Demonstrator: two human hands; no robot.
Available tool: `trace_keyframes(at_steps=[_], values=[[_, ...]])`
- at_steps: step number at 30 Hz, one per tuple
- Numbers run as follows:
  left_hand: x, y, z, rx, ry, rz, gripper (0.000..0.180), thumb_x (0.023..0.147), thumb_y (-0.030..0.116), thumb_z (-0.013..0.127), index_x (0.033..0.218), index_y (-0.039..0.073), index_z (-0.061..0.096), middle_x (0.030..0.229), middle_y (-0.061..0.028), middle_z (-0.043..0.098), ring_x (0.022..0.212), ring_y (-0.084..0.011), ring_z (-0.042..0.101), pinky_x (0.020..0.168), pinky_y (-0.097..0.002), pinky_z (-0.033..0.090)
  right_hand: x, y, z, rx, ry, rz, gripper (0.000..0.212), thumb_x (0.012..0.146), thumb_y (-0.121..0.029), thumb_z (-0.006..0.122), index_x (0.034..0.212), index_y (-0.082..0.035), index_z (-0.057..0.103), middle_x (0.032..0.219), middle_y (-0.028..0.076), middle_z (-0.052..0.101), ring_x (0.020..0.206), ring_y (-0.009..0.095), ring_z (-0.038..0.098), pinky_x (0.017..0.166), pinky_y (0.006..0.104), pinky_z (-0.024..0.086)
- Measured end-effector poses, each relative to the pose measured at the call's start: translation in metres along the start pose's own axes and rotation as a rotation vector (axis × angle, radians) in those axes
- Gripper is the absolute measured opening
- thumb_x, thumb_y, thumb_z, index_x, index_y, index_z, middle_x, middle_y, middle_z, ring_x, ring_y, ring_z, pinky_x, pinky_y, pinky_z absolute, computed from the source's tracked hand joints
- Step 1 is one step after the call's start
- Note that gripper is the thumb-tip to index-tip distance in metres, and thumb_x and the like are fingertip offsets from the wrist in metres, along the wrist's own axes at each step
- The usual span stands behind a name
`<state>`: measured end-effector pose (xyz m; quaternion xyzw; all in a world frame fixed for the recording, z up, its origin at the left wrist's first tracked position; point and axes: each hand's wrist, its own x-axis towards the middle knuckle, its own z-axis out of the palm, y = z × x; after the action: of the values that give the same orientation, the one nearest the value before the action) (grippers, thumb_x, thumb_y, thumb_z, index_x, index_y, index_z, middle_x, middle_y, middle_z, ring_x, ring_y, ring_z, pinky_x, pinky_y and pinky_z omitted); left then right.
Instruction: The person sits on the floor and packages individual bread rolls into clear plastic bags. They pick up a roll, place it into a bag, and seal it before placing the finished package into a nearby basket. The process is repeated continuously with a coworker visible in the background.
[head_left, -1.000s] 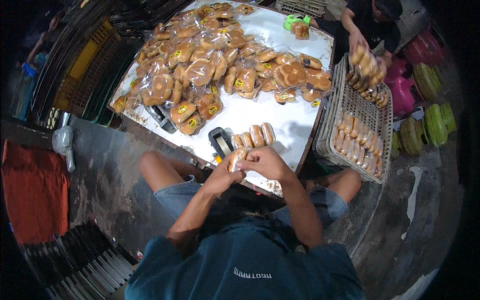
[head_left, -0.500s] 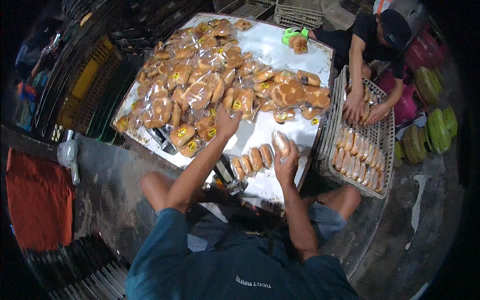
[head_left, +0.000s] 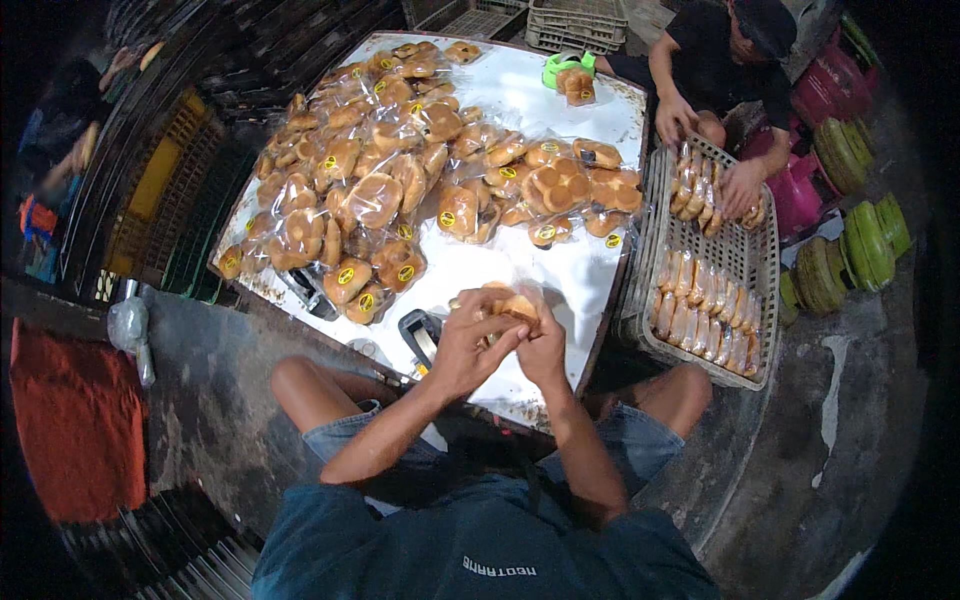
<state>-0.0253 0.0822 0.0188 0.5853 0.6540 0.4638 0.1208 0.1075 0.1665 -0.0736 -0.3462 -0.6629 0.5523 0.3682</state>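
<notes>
Beyond the black tape dispenser point(head_left: 424, 342), spreading to both sides of it, we see one pile of bagged buns point(head_left: 370, 200), too heaped to count. Just right of that single dispenser, our left hand point(head_left: 468, 348), the nearer to it, and our right hand point(head_left: 542, 348) meet, both gripping one wrapped bun point(head_left: 514, 307) at their far side, its long axis seemingly crosswise, though partly hidden. Well to the dispenser's right, a co-worker's two hands point(head_left: 742, 188) are over one crate point(head_left: 740, 245), whose nearer wrapped rolls point(head_left: 698, 290) form two rows, too tight to count singly.
</notes>
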Motion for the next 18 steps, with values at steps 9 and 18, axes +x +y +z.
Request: trace_keyframes(at_steps=[9, 18], values=[[-0.07, -0.005, 0.014, -0.741, 0.114, -0.795, 0.029, 0.099, 0.029, 0.065, 0.096, 0.001, 0.07, 0.088, -0.004, 0.069, 0.08, -0.0125, 0.064, 0.079, -0.0279, 0.054, -0.05, -0.036, -0.017, -0.098, 0.011, 0.02, 0.023, 0.099, -0.022, 0.065, 0.093, -0.001, 0.074, 0.093, 0.011, 0.071, 0.083, 0.011, 0.064, 0.072, 0.0274, 0.05], [-0.09, -0.006, 0.01, -0.724, 0.104, -0.831, 0.032, 0.105, 0.029, 0.054, 0.105, 0.0, 0.067, 0.089, -0.0052, 0.069, 0.08, -0.009, 0.061, 0.072, -0.025, 0.05, -0.071, -0.053, -0.009, -0.289, 0.145, -0.226, 0.051, 0.094, -0.003, 0.064, 0.141, 0.003, 0.045, 0.127, 0.021, 0.061, 0.113, 0.028, 0.064, 0.095, 0.0358, 0.052]])
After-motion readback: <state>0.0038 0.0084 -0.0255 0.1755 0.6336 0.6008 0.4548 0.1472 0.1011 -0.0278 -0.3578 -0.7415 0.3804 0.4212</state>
